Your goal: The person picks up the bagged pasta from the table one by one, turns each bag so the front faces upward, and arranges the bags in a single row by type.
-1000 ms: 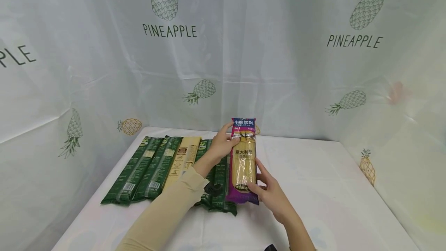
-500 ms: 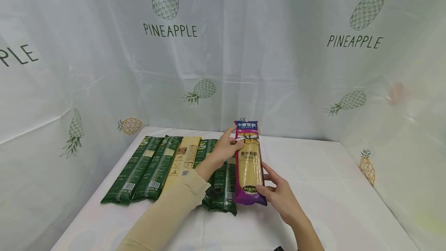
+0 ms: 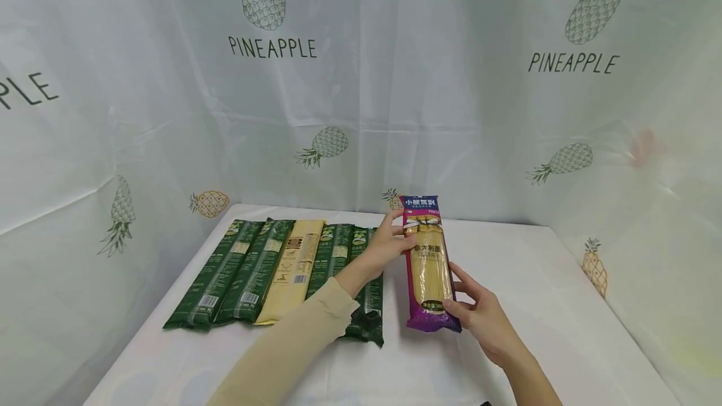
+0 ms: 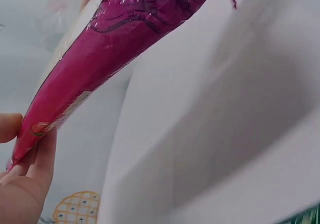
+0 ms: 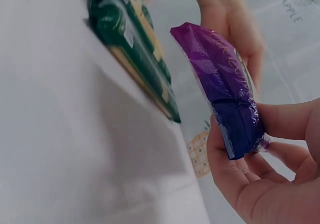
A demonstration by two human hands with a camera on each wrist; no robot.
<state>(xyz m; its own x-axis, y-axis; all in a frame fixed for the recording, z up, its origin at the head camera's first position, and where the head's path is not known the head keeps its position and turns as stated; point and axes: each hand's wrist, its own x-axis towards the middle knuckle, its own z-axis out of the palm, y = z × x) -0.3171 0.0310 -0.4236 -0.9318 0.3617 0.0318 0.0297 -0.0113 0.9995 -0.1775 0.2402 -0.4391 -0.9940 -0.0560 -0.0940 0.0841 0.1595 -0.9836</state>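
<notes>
Purple pasta packet (image 3: 431,271) up above the counter (image 3: 524,293)! Left hand (image 3: 386,245) pinches its far end, right hand (image 3: 482,318) grips the near.

High and farthest back, the head camera looked forward and down on the purple packet (image 3: 431,271); in close, aslant, the left wrist camera caught its side; the right wrist camera, also near, faced its lower end, sharing with the head view green packets (image 5: 142,58) left of it.

Curtained-off space, kind of room unclear, pineapple-printed sheeting (image 3: 451,105) around three sides, white table (image 3: 524,274)
</notes>
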